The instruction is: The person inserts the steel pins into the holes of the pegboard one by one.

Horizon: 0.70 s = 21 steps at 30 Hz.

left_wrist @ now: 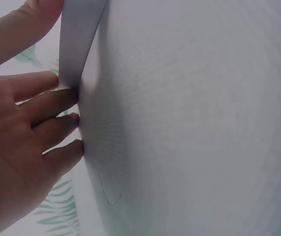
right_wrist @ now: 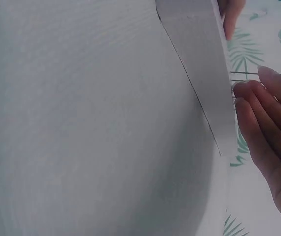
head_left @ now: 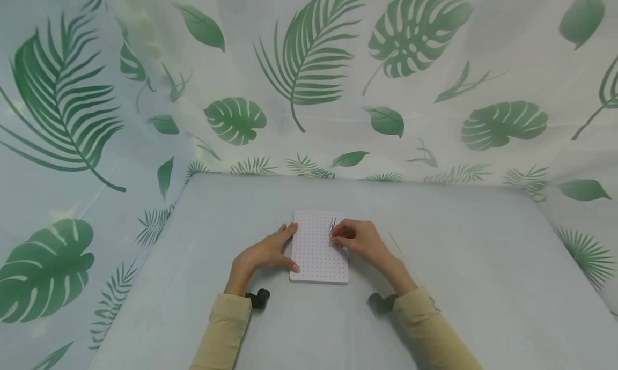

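A white board (head_left: 318, 257) with a grid of small holes lies on the table. Several thin dark pins (head_left: 332, 223) stand upright in its upper right part; in the right wrist view, pins (right_wrist: 243, 73) stick out from the board's face. My right hand (head_left: 354, 236) has thumb and fingertips together among them, pinching a thin pin that the fingers mostly hide. My left hand (head_left: 267, 250) steadies the board's left edge, thumb at the lower left corner and forefinger higher up. In the left wrist view its fingers (left_wrist: 64, 118) extend straight to the board's side.
A thin stick (head_left: 395, 242) lies on the pale table (head_left: 458, 263) to the right of the board. Dark wrist cameras (head_left: 259, 299) sit at both cuffs. Leaf-printed curtains (head_left: 309, 118) rise behind the table's back edge and along its sides.
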### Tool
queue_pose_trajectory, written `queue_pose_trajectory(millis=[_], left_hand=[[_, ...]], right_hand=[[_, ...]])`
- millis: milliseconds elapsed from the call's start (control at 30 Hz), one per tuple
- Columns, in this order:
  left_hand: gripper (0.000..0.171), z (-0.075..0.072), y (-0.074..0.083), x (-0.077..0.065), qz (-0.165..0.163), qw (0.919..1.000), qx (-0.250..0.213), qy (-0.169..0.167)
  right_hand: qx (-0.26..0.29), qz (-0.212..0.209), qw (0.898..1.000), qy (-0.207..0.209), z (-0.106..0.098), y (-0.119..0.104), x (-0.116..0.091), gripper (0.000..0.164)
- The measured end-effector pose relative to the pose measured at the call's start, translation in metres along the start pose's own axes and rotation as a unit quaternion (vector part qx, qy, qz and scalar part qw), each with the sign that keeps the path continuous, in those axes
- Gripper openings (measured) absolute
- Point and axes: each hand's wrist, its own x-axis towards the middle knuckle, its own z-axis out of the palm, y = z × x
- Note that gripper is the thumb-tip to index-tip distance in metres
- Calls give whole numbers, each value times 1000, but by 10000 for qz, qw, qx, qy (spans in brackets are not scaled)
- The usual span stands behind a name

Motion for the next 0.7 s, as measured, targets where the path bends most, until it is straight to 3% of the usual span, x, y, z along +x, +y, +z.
queue_pose_trajectory(millis=[233,700], left_hand=[[110,2,-2,-1,-21,10000,-87,17],[111,2,0,-2,78,10000,21,31]], right_hand=[[-178,-239,9995,69,-8,10,-6,9],[-883,-203,9959,78,-40,40,-21,12]])
